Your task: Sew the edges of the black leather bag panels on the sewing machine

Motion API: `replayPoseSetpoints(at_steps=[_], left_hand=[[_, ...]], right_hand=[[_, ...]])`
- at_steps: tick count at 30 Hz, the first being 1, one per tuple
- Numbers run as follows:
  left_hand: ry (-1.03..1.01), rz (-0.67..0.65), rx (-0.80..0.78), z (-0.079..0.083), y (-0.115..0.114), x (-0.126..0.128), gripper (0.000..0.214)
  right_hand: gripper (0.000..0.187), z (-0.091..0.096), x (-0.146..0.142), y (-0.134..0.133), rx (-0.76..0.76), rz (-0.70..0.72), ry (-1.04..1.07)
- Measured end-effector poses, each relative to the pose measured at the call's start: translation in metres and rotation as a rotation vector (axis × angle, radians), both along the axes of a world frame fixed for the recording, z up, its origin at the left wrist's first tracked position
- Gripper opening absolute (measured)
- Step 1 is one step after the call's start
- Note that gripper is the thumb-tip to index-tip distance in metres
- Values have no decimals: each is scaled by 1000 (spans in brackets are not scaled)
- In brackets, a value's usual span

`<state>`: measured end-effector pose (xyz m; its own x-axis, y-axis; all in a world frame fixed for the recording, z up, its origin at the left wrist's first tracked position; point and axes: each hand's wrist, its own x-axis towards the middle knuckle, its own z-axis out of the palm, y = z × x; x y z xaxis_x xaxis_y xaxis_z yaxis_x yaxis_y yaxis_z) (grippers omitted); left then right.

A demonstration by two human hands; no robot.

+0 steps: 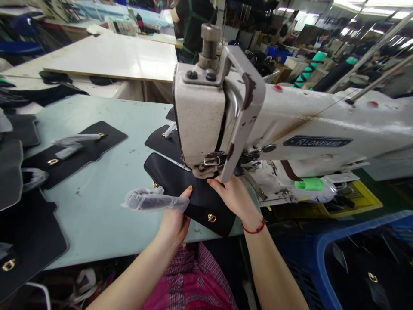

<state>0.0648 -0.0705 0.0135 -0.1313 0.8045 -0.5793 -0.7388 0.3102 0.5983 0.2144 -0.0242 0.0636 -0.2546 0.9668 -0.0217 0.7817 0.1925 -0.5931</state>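
A black leather bag panel (200, 196) with gold fittings lies on the pale table, its far edge under the head of a white sewing machine (200, 112). My left hand (176, 219) grips the panel's near edge, thumb on top and fingers tucked beneath. Across that thumb's side runs a plastic-wrapped handle (151, 201) attached to the panel. My right hand (235, 196), with a red string on its wrist, is closed at the panel's right part beside the needle area. Its thumb presses on the leather; the other fingers are partly hidden by the machine.
Another black panel (164, 140) lies just behind the machine head. More panels (84, 148) with wrapped handles cover the table's left side. A blue basket (322, 245) holding black pieces stands at right, near a yellow crate (368, 196). A person (195, 26) stands beyond a white board (119, 56).
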Motion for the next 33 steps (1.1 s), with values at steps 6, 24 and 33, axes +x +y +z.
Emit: replayPoseSetpoints(at_steps=[6,24,33], left_hand=[[40,-15,14,3,4,-5,17],[302,-431,180,7,60,-69,54],[486,-572,315,22,92,-81,68]], right_hand=[[35,-5,-1,1,29,9,22],[43,-41,-31,-17,-16,-127,477],[46,-52,-46,-23,-23,-210,542]])
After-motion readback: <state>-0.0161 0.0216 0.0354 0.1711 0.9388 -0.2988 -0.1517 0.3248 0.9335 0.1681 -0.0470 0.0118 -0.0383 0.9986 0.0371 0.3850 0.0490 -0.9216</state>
